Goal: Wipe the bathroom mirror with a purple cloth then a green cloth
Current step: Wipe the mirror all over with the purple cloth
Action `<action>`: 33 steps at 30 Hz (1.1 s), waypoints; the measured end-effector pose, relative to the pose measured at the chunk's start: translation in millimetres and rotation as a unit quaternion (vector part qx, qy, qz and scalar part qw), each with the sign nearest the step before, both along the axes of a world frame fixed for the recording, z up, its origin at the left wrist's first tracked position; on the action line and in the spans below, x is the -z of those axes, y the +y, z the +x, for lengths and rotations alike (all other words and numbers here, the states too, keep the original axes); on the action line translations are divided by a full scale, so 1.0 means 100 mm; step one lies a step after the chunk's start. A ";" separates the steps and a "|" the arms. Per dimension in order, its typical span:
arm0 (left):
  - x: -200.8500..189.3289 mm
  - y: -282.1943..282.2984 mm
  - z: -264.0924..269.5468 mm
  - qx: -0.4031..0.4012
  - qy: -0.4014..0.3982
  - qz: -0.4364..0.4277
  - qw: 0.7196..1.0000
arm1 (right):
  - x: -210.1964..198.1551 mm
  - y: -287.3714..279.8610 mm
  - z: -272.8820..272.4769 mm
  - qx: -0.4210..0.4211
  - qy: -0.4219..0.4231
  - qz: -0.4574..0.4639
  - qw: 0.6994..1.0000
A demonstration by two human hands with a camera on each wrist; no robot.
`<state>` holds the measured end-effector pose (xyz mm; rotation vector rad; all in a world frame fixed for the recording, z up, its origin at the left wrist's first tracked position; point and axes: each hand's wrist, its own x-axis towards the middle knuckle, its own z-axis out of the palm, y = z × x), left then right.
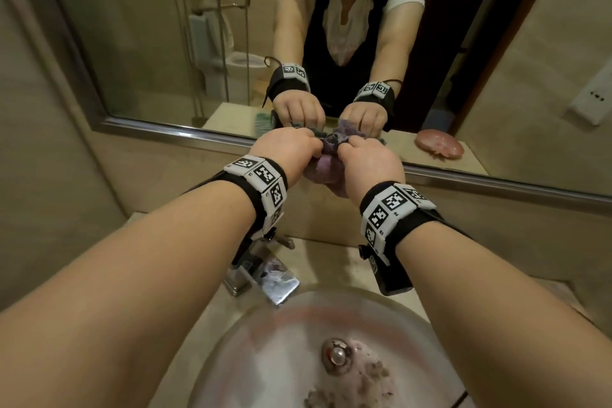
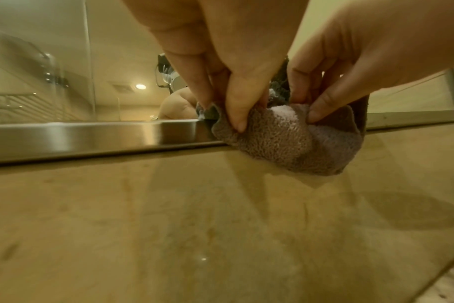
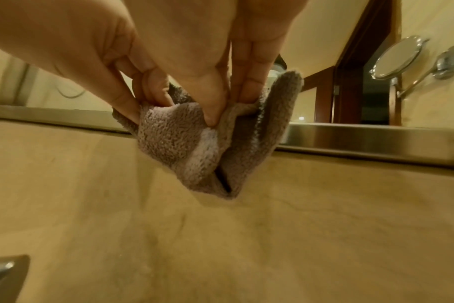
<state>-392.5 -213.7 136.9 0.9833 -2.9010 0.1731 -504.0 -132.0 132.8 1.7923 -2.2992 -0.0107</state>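
A crumpled purple cloth (image 1: pixel 326 167) hangs bunched between my two hands, just in front of the mirror's steel lower frame (image 1: pixel 159 132). My left hand (image 1: pixel 316 142) pinches its left edge with thumb and fingers. My right hand (image 1: pixel 347 146) pinches the right edge. In the left wrist view the cloth (image 2: pixel 285 143) sags below both pinches, with the left hand (image 2: pixel 236 121) nearer. The right wrist view shows the cloth (image 3: pixel 179 147) folded into a pouch under my right hand (image 3: pixel 215 116). The mirror (image 1: pixel 185 43) rises behind them. A green striped thing (image 1: pixel 263 119) shows only as a reflection.
A chrome tap (image 1: pixel 265 275) and a glass basin (image 1: pixel 291 334) sit below my forearms. Beige stone wall (image 2: pixel 220 205) runs under the mirror frame. A round swing-arm mirror (image 3: pixel 397 59) hangs on the right wall. A pink dish (image 1: pixel 438 142) appears in the reflection.
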 end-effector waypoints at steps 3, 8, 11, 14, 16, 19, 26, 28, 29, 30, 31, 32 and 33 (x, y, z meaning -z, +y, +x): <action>0.00 -0.18 0.30 -0.010 0.005 -0.002 1.000 | 0.01 -0.20 0.28 -0.016 0.003 -0.006 1.000; 0.02 -0.48 0.75 -0.017 0.012 -0.008 1.000 | 0.00 -0.50 0.70 -0.033 0.006 -0.010 0.999; 0.04 -0.65 0.99 -0.021 0.020 -0.017 0.999 | 0.02 -0.68 0.92 -0.050 0.014 -0.012 0.999; 0.05 -0.80 1.23 -0.035 0.026 -0.014 0.999 | 0.02 -0.83 1.15 -0.066 0.019 -0.008 0.998; 0.06 -0.90 1.41 -0.050 0.031 -0.007 0.998 | 0.01 -0.94 1.30 -0.083 0.026 -0.007 0.996; 0.06 -1.02 1.67 -0.070 0.033 -0.012 0.997 | -0.01 -1.07 1.53 -0.111 0.028 0.001 0.993; 0.08 -1.12 2.12 -0.110 -0.001 -0.060 0.992 | 0.13 -1.31 1.90 -0.179 0.060 0.000 0.982; 0.11 -1.11 2.19 -0.114 0.003 -0.061 0.992 | 0.18 -1.30 1.94 -0.185 0.063 0.002 0.981; 0.14 -1.09 2.22 -0.116 0.011 -0.057 0.992 | 0.22 -1.30 1.92 -0.191 0.062 -0.008 0.980; 0.18 -1.08 2.24 -0.119 0.015 -0.049 0.992 | 0.28 -1.30 1.88 -0.207 0.076 -0.026 0.975; 0.23 -1.07 2.26 -0.123 0.018 -0.038 0.992 | 0.32 -1.30 1.86 -0.222 0.092 -0.034 0.970; 0.29 -1.05 2.28 -0.127 0.020 -0.024 0.991 | 0.34 -1.32 1.85 -0.231 0.103 -0.033 0.967; 0.36 -1.04 2.29 -0.133 0.021 -0.007 0.991 | 0.34 -1.33 1.84 -0.239 0.111 -0.038 0.964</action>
